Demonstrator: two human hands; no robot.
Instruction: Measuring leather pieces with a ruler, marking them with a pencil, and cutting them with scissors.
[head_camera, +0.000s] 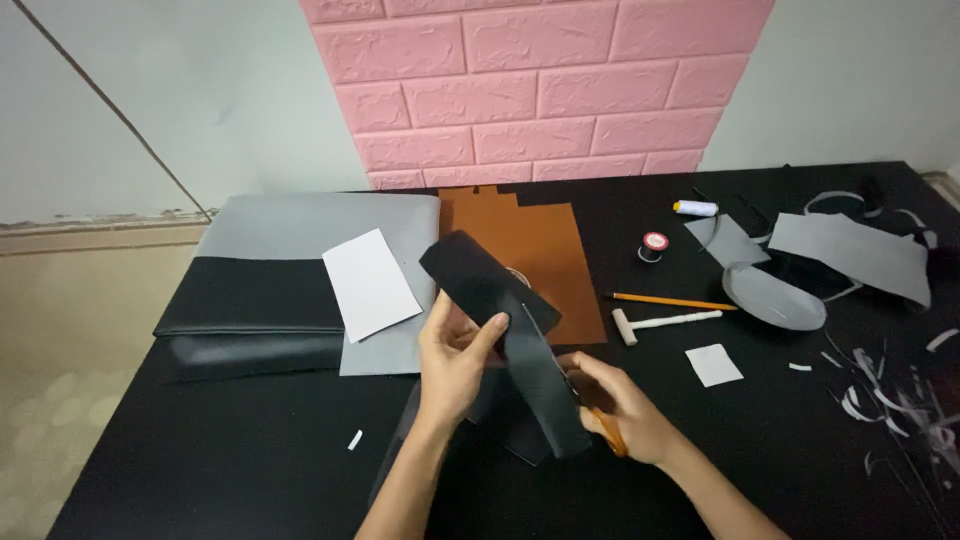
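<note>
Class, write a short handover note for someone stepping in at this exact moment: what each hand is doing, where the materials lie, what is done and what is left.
Left hand: holds up the black sheet piece, thumb on its face.
Right hand: grip on orange-handled scissors, blades in the black sheet; a cut strip hangs down.
On the table: brown sheet behind the hands, white card on grey sheet, pencil, small white mallet, thread spools, grey offcuts at right.
Done: cut partly made.
Left: the cut is not through yet.
</note>
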